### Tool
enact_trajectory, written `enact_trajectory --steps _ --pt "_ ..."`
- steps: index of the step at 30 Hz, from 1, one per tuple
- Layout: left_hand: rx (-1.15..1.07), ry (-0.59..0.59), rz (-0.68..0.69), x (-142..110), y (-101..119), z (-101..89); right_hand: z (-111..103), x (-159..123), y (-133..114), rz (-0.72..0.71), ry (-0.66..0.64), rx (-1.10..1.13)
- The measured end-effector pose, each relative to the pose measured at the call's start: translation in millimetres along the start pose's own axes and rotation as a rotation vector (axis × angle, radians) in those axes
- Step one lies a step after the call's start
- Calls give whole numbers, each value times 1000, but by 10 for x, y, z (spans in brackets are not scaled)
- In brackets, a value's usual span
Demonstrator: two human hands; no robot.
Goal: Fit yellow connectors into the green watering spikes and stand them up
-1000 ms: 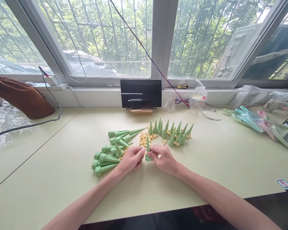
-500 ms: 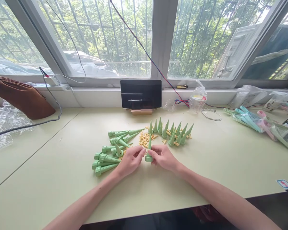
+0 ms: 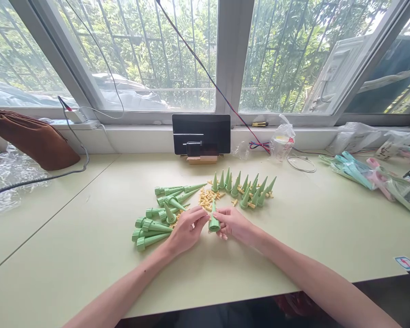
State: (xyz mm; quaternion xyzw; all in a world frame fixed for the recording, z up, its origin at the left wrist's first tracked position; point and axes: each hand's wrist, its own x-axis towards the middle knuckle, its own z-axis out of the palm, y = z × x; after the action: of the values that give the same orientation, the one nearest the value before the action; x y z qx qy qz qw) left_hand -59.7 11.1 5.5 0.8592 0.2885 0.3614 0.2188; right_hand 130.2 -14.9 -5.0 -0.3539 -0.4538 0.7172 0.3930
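Observation:
My right hand (image 3: 235, 223) grips a green plastic cone spike (image 3: 213, 219) near its wide base, point up and tilted slightly away. My left hand (image 3: 187, 228) is closed in a pinch against the spike's side; whatever it pinches is too small to name. Behind the hands lies a small heap of yellow pegs (image 3: 207, 199). To the left lies a pile of green spikes on their sides (image 3: 159, 214). Behind and to the right, several green spikes stand upright in a cluster (image 3: 246, 187).
A pale green table (image 3: 89, 237) runs to a window sill. A dark tablet on a stand (image 3: 201, 134) faces me. A brown pouch (image 3: 32, 139) and a grey cable (image 3: 37, 178) lie at the left; plastic bags with teal and pink items (image 3: 369, 175) at the right.
The spike in my right hand has tipped from upright to a slight tilt, its base turned toward me. My left fingers have moved closer against it.

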Motion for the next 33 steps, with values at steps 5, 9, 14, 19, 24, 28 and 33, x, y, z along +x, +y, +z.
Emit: enact_trajectory --steps 5,9,14,19,24,28,33 --pt "12 -7 -5 -1 12 8 27 1 1 -28 33 -36" --pt "4 -17 -46 8 29 7 53 2 17 -110 74 -136" --pt "-90 -42 -212 15 48 1 68 -25 26 -232 126 -362" --pt "-349 -121 -444 21 57 -3 105 -63 8 -349 196 -494" --pt "-378 -124 -472 22 45 8 117 -59 13 -366 206 -546" --pt "-294 -98 -423 20 43 9 105 -49 40 -367 224 -568" --pt "-254 -71 -384 16 50 11 99 -49 53 -380 236 -598"
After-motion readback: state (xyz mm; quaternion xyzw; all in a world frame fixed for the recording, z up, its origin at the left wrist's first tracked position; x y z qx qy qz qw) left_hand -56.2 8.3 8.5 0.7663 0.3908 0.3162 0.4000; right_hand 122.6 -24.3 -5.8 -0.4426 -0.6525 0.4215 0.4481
